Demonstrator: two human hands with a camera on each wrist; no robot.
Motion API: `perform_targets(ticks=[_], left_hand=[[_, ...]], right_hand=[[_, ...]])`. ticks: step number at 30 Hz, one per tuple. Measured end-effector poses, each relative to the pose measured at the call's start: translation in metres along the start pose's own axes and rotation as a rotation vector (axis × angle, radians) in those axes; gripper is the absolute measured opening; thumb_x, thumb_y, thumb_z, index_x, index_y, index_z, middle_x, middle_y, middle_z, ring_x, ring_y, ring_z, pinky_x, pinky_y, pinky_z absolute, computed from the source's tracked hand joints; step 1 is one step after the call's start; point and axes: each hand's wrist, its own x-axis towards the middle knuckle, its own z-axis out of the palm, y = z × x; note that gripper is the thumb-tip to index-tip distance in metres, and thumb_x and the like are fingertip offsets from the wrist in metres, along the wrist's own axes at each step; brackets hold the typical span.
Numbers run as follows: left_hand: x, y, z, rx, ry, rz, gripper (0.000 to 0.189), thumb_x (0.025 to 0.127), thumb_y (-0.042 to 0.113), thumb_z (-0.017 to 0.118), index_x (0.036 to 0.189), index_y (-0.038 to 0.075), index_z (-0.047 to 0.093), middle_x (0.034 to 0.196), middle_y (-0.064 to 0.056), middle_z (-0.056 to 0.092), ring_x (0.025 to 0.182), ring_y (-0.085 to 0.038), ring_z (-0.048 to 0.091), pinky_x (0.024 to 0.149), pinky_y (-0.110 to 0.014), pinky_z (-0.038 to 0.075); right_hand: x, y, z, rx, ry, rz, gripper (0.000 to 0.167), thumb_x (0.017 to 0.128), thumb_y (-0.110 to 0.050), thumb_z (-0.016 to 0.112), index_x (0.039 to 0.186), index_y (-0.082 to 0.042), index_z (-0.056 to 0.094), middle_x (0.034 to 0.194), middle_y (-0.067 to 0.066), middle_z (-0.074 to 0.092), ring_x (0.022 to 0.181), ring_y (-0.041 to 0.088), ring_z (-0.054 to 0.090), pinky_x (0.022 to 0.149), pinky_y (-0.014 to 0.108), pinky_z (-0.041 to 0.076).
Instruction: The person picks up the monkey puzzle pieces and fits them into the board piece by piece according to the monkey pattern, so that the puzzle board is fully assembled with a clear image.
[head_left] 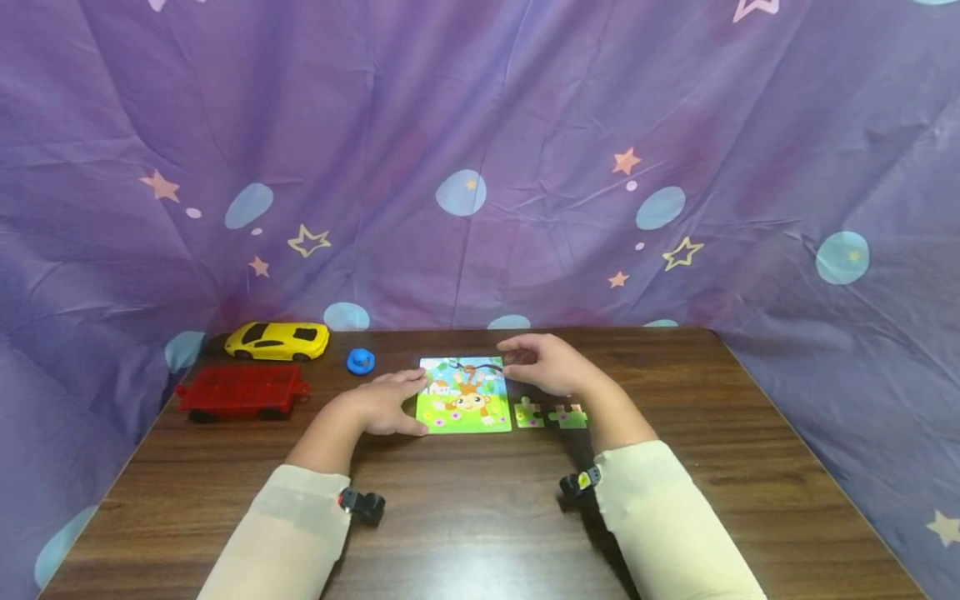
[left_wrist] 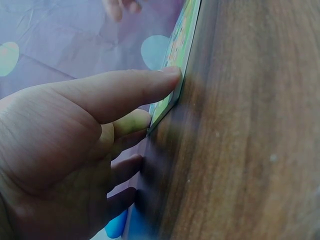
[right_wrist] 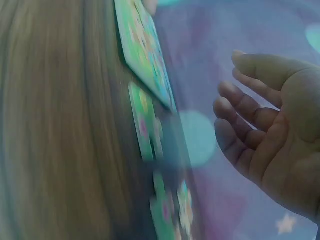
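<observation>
A square picture board (head_left: 465, 400) with a monkey hanging from a branch lies on the table. My left hand (head_left: 386, 404) is at its left side, thumb at the near corner and index finger by the left edge, as the left wrist view shows (left_wrist: 55, 140). Over the board's far right corner, my right hand (head_left: 551, 367) hovers with fingers relaxed and apart, nothing between them. Just right of the board lie a loose puzzle piece (head_left: 528, 413) and further puzzle pieces (head_left: 568, 417), partly hidden by the right wrist.
To the left stand a yellow toy car (head_left: 277, 342) and a red see-through toy wagon (head_left: 243, 390). A small blue hat-shaped thing (head_left: 361, 361) sits behind my left hand. A purple patterned curtain (head_left: 405, 167) hangs along the back of the wooden table (head_left: 465, 517).
</observation>
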Motion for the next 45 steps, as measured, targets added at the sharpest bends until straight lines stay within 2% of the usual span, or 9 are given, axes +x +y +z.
perform_targets(ticks=[3, 10, 13, 18, 21, 28, 34, 37, 45], left_hand=[[0.000, 0.002, -0.001, 0.000, -0.001, -0.005, 0.094, 0.094, 0.053, 0.077, 0.170, 0.021, 0.033, 0.182, 0.001, 0.020, 0.168, -0.038, 0.017, 0.133, -0.065, 0.021], [0.000, 0.003, -0.001, -0.002, 0.010, -0.009, 0.094, 0.093, 0.053, 0.078, 0.170, 0.021, 0.033, 0.181, 0.001, 0.021, 0.167, -0.039, 0.018, 0.133, -0.065, 0.022], [-0.001, 0.004, 0.000, -0.006, 0.007, -0.014, 0.094, 0.093, 0.053, 0.078, 0.170, 0.021, 0.033, 0.181, 0.001, 0.021, 0.167, -0.038, 0.018, 0.133, -0.065, 0.022], [-0.001, 0.003, -0.001, -0.012, 0.008, -0.010, 0.094, 0.094, 0.052, 0.078, 0.170, 0.020, 0.034, 0.181, 0.000, 0.022, 0.167, -0.039, 0.018, 0.133, -0.065, 0.021], [-0.001, 0.003, -0.001, -0.010, 0.012, -0.006, 0.094, 0.093, 0.052, 0.078, 0.170, 0.020, 0.034, 0.181, 0.000, 0.022, 0.167, -0.039, 0.018, 0.133, -0.066, 0.021], [0.001, 0.002, 0.000, -0.002, 0.013, 0.002, 0.094, 0.094, 0.052, 0.078, 0.170, 0.019, 0.034, 0.181, 0.000, 0.022, 0.167, -0.040, 0.019, 0.133, -0.066, 0.022], [0.001, 0.001, 0.000, -0.007, 0.018, 0.006, 0.094, 0.093, 0.052, 0.078, 0.169, 0.019, 0.034, 0.181, 0.000, 0.022, 0.167, -0.041, 0.020, 0.133, -0.066, 0.022], [0.000, 0.001, 0.000, -0.009, 0.019, 0.007, 0.094, 0.093, 0.052, 0.078, 0.169, 0.019, 0.034, 0.181, -0.001, 0.022, 0.167, -0.041, 0.020, 0.133, -0.066, 0.022], [0.000, 0.002, 0.001, -0.004, 0.023, 0.007, 0.093, 0.093, 0.051, 0.078, 0.169, 0.018, 0.036, 0.181, -0.001, 0.024, 0.166, -0.040, 0.021, 0.132, -0.066, 0.023]], right_hand=[[-0.013, 0.016, -0.013, 0.008, 0.034, 0.041, 0.048, 0.100, -0.027, 0.075, 0.144, -0.009, 0.067, 0.124, 0.009, 0.078, 0.115, 0.025, 0.073, 0.103, 0.046, 0.059], [-0.029, 0.051, -0.030, 0.061, 0.106, 0.146, 0.048, 0.101, -0.027, 0.074, 0.145, -0.008, 0.066, 0.122, 0.011, 0.076, 0.097, 0.023, 0.073, 0.080, 0.033, 0.060], [-0.030, 0.063, -0.031, 0.072, 0.136, 0.180, 0.048, 0.101, -0.027, 0.075, 0.144, -0.007, 0.066, 0.122, 0.012, 0.076, 0.103, 0.024, 0.072, 0.084, 0.033, 0.060], [-0.032, 0.078, -0.029, 0.072, 0.167, 0.195, 0.048, 0.099, -0.022, 0.076, 0.142, -0.004, 0.066, 0.127, 0.016, 0.077, 0.118, 0.032, 0.072, 0.102, 0.045, 0.058], [-0.033, 0.084, -0.028, 0.093, 0.153, 0.201, 0.049, 0.098, -0.018, 0.076, 0.143, -0.002, 0.065, 0.130, 0.019, 0.075, 0.118, 0.032, 0.072, 0.103, 0.044, 0.057], [-0.032, 0.090, -0.025, 0.107, 0.078, 0.228, 0.056, 0.094, -0.020, 0.081, 0.144, -0.003, 0.064, 0.133, 0.022, 0.070, 0.109, 0.026, 0.071, 0.088, 0.030, 0.055], [-0.031, 0.087, -0.027, 0.057, 0.026, 0.243, 0.065, 0.089, -0.022, 0.087, 0.146, -0.005, 0.063, 0.133, 0.023, 0.069, 0.114, 0.031, 0.067, 0.078, 0.031, 0.058], [-0.031, 0.087, -0.027, 0.056, 0.002, 0.252, 0.065, 0.088, -0.017, 0.087, 0.147, -0.005, 0.063, 0.128, 0.023, 0.069, 0.118, 0.035, 0.065, 0.079, 0.033, 0.058], [-0.031, 0.088, -0.026, -0.012, 0.002, 0.237, 0.065, 0.087, -0.014, 0.087, 0.146, -0.005, 0.063, 0.130, 0.023, 0.070, 0.124, 0.038, 0.064, 0.101, 0.050, 0.057]])
